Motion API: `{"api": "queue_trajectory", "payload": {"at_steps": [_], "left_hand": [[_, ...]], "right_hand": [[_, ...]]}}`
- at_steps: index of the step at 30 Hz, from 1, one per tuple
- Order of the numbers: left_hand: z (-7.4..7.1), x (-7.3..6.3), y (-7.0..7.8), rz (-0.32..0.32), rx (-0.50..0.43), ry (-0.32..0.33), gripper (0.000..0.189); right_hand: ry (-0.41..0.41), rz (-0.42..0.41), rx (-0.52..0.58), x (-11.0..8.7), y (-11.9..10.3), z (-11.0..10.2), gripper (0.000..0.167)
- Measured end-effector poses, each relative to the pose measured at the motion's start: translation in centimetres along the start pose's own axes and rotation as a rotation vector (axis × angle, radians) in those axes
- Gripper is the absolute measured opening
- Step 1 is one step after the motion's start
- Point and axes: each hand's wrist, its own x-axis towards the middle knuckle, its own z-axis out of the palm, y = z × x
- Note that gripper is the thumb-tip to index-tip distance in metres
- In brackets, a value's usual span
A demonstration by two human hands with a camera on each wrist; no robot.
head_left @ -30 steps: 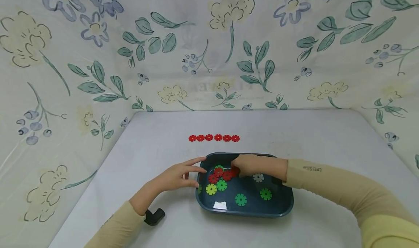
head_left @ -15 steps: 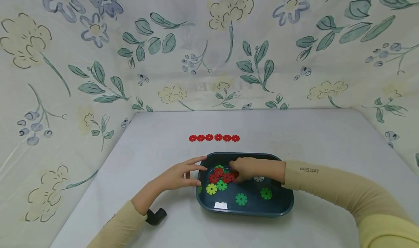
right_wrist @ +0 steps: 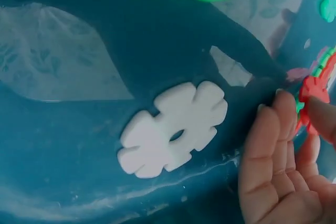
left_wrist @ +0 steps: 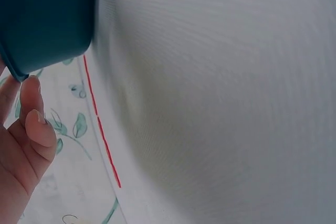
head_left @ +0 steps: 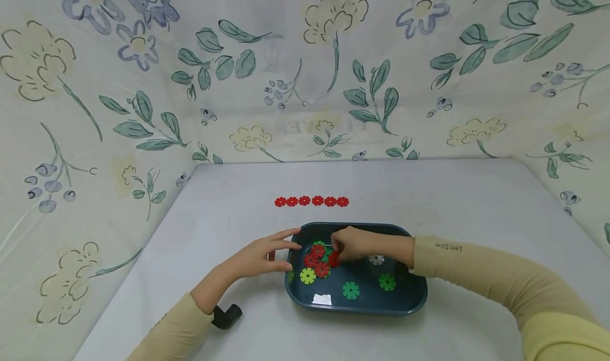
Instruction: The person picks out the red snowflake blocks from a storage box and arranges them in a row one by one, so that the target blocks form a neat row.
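Note:
A dark blue tray (head_left: 362, 310) holds several flower-shaped plastic discs. Inside it, my right hand (head_left: 352, 243) pinches a red disc (right_wrist: 315, 90) between thumb and fingers, at the right side of a small heap. Other red discs (head_left: 317, 251) in that heap overlap green ones. In the right wrist view a white disc (right_wrist: 173, 132) lies flat on the tray bottom, left of the hand. My left hand (head_left: 259, 255) rests its spread, relaxed fingertips on the tray's left rim. The left wrist view shows those fingers (left_wrist: 32, 95) at the rim's corner.
Behind the tray, a row of several red discs (head_left: 317, 200) lies on the white table (head_left: 238, 183). A yellow disc (head_left: 307, 276) and green discs (head_left: 351, 290) lie elsewhere in the tray. A black angled object (head_left: 227, 316) sits near the left forearm. Flowered cloth (head_left: 305, 75) hangs behind.
My right hand has shifted slightly left inside the tray, and a red disc now shows at its fingertips. Another red disc has slid toward the front, over a green one. My left hand stays put.

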Motion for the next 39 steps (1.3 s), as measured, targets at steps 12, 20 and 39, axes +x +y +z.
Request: {"api": "queue_trajectory", "payload": {"at_steps": [12, 20, 39], "left_hand": [[0.1, 0.1, -0.1, 0.000, -0.016, -0.006, 0.043], [0.0, 0.0, 0.0, 0.000, -0.015, -0.008, 0.042], [0.0, 0.0, -0.1, -0.013, 0.002, -0.006, 0.043]], "right_hand": [[-0.094, 0.059, 0.195, 0.0, 0.0, -0.5, 0.011], [-0.082, 0.030, 0.274, -0.3, 0.0, -1.4, 0.009], [0.005, 0.006, 0.452, -2.0, -0.3, -6.0, 0.019]]}}
